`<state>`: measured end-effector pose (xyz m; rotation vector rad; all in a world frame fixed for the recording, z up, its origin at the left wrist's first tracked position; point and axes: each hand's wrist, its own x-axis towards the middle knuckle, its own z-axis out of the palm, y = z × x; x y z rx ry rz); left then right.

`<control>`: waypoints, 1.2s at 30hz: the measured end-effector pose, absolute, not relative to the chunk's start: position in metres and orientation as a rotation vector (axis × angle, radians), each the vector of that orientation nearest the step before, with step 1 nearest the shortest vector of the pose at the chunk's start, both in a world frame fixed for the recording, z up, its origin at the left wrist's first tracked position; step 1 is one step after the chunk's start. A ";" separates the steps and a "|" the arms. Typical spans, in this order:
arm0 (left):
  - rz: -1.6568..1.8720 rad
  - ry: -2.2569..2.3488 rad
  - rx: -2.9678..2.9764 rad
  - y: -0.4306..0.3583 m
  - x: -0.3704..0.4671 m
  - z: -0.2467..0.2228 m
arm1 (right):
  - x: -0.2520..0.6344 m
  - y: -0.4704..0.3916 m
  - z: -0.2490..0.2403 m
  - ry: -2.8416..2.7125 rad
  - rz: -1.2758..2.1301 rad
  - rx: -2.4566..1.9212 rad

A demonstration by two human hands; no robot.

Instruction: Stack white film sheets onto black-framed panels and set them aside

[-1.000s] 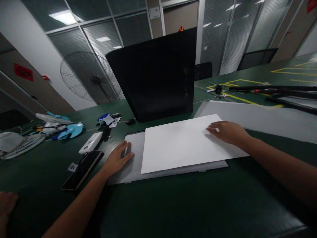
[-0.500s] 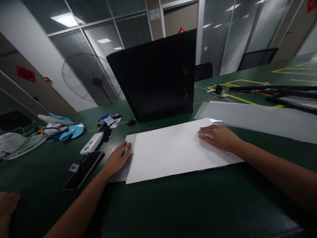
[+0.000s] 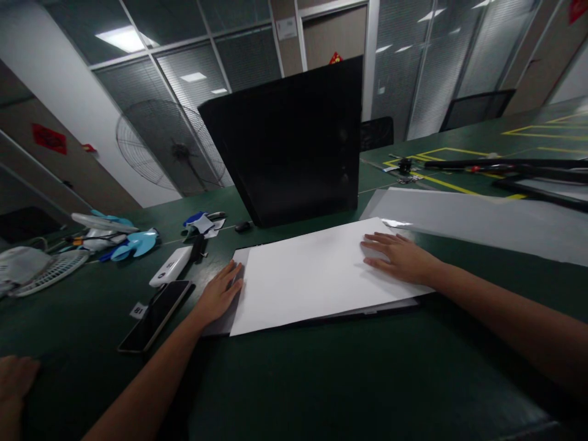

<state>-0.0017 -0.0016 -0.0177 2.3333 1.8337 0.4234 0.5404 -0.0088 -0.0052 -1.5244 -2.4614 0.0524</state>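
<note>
A large white sheet [image 3: 303, 278] lies on a thin dark-edged board [image 3: 370, 312] on the green table. Grey surface of the board shows past the sheet's left edge and below its lower right edge. My right hand [image 3: 399, 257] rests flat on the right part of the sheet with its fingers spread. My left hand [image 3: 221, 294] lies at the board's left end, fingers apart, its fingertips beside the sheet's left edge. Neither hand grips anything.
A black panel [image 3: 294, 147] stands behind the sheet. Left are a phone [image 3: 155, 316], a white device [image 3: 171, 267], a mouse [image 3: 242, 226] and a blue fan [image 3: 135, 245]. A translucent sheet [image 3: 482, 223] lies right. Another person's hand [image 3: 17, 376] is at lower left.
The white sheet has slid slightly left and up over the board, uncovering more of the lower right edge. My right hand has moved a little left with it, its fingers spread wider.
</note>
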 end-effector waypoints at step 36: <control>0.514 1.823 2.297 0.000 -0.012 -0.029 | 0.600 0.029 -0.013 -2.189 -0.034 -1.662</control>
